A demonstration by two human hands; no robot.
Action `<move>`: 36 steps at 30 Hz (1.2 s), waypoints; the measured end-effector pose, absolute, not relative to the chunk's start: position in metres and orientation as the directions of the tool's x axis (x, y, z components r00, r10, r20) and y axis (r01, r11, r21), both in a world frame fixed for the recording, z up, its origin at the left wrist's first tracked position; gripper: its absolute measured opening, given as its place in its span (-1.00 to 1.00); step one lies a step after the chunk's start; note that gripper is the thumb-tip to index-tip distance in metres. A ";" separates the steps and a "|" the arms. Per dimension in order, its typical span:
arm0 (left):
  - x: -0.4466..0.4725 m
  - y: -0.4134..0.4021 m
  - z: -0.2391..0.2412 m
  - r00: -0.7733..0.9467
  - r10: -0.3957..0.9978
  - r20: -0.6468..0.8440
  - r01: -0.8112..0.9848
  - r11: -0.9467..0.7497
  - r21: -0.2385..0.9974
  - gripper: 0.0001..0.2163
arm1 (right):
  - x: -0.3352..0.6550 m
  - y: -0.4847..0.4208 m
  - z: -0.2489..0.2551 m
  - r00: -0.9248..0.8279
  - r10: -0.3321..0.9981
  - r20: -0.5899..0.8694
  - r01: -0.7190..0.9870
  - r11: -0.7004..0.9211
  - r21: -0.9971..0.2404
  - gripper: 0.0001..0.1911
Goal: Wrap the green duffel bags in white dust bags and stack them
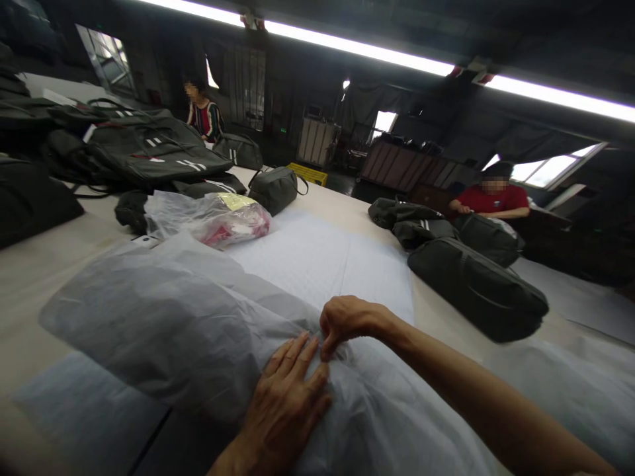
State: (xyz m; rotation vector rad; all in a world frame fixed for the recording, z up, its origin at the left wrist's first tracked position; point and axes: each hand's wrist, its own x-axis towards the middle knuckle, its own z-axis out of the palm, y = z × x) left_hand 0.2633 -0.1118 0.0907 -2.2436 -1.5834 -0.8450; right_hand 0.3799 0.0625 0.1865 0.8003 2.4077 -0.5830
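A large translucent plastic bag with something dark inside lies across the table in front of me. My left hand rests flat on the plastic, its fingers stretched out. Just beyond its fingertips, my right hand is bent down with its fingers closed on a gathered fold of the plastic bag. The thumb points down into the crumpled film. What lies beneath the right fingers is hidden.
White sheets cover the table's middle. A clear bag with pink contents lies beyond. Dark duffel bags are piled at left and right. One person in red handles a bag; another is at far left.
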 end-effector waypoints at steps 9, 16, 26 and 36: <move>0.261 -0.113 0.092 0.236 0.766 0.598 0.920 -0.375 0.117 -0.78 | 0.432 0.103 0.144 -0.732 0.556 -0.394 0.665 0.455 -0.592 -0.19; 0.262 -0.109 0.088 0.221 0.824 0.522 0.905 -0.373 0.206 -0.77 | 0.451 0.089 0.124 -0.713 0.519 -0.471 0.614 0.140 -0.776 0.07; 0.274 -0.052 0.095 0.233 0.922 0.311 0.877 -0.337 0.344 -0.61 | 0.458 0.090 0.128 -0.558 0.807 -0.193 0.778 0.427 -0.462 -0.26; 0.253 0.050 0.123 0.593 0.804 0.046 0.729 -0.560 0.393 -0.82 | 0.410 0.045 0.121 -0.414 0.908 -0.065 0.746 0.298 -0.595 -0.09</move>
